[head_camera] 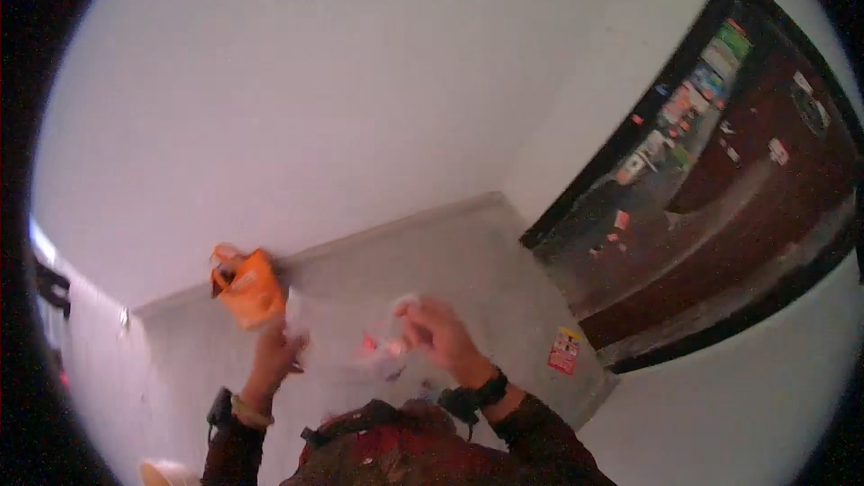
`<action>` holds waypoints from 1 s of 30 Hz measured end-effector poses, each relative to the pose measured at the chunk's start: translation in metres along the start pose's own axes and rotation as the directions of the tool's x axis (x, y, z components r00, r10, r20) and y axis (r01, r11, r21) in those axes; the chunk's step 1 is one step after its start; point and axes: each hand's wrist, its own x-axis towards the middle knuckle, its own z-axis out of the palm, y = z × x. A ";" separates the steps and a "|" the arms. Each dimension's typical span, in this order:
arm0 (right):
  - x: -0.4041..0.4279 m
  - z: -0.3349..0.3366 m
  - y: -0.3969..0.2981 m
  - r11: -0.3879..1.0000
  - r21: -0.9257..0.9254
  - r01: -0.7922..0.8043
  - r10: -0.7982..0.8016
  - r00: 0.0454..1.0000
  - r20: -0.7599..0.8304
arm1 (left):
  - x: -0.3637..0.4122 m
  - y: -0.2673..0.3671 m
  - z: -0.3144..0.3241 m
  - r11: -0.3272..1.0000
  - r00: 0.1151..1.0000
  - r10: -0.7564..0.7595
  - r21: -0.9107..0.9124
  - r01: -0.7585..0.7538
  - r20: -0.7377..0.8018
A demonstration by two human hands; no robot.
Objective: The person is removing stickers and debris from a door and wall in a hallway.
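Observation:
Both of my hands are raised in front of my chest, over the grey floor. My left hand (277, 354) is at the lower left, with its fingers at the edge of a whitish, see-through sheet or bag (337, 324). My right hand (435, 334) is bent at the fingers beside a pale piece near the same see-through material. Between the hands a small red patch shows, too blurred to name. Black straps with small devices sit at both wrists. Whether the fingers grip the material cannot be made out.
An orange bag (253, 290) stands on the floor against the white wall, beyond my left hand. A red and yellow printed card (564, 351) lies right of my right hand. A dark door (742, 182) with stuck papers is at the right. A round tan object (165, 472) shows at the lower left.

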 end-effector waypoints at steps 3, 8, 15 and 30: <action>-0.017 -0.070 0.005 0.995 -0.017 -0.100 0.100 0.995 -0.003 | 0.027 -0.041 0.058 0.980 0.979 0.196 0.033 -0.199 0.062; -0.036 -0.181 0.003 0.990 -0.133 -0.055 0.056 0.998 0.008 | 0.087 -0.064 0.168 0.356 0.856 0.472 0.844 -0.401 0.208; -0.063 -0.294 -0.015 0.943 -0.320 -0.090 0.025 0.979 -0.201 | 0.121 -0.007 0.273 0.036 0.290 0.570 0.329 -0.944 0.769; 0.023 -0.438 -0.025 0.944 -0.216 -0.249 0.120 0.871 -0.477 | 0.227 0.124 0.376 0.959 0.782 0.207 -0.280 -0.044 0.587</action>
